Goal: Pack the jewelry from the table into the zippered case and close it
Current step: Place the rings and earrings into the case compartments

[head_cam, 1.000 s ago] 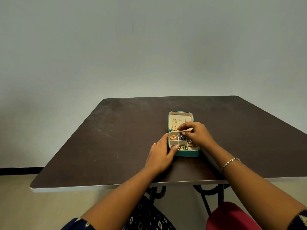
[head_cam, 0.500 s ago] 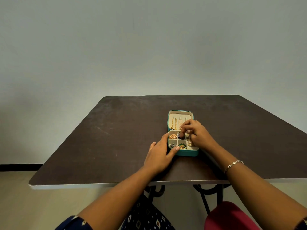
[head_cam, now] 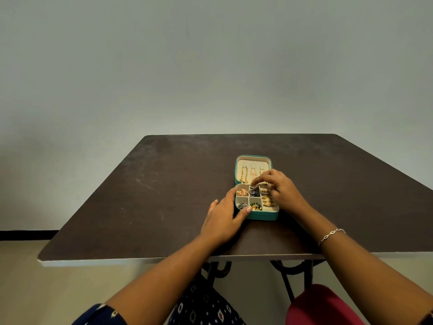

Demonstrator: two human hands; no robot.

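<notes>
The teal zippered case (head_cam: 262,216) lies open on the table, its lid (head_cam: 253,160) flat behind it with gold chains and earrings (head_cam: 244,174) hung inside. Its compartments hold an orange-gold piece (head_cam: 242,192), a dark purple piece (head_cam: 254,191), a silver piece (head_cam: 242,204), a green-gold piece (head_cam: 255,205) and gold rings (head_cam: 267,201). My left hand (head_cam: 222,219) rests against the case's left side, thumb on the front-left rim, fingers fairly straight. My right hand (head_cam: 281,191) hovers over the far right compartments, its curled fingertips pinching a small pale-gold piece at the hinge line.
The dark brown table (head_cam: 152,195) has its near edge (head_cam: 140,261) just below my forearms. Black iron legs (head_cam: 288,277) and a red seat (head_cam: 323,306) show under it. A silver bracelet (head_cam: 331,235) is on my right wrist.
My right fingertips dipped into the far compartments half a second ago and have come back up to the hinge line. My left hand stays against the case.
</notes>
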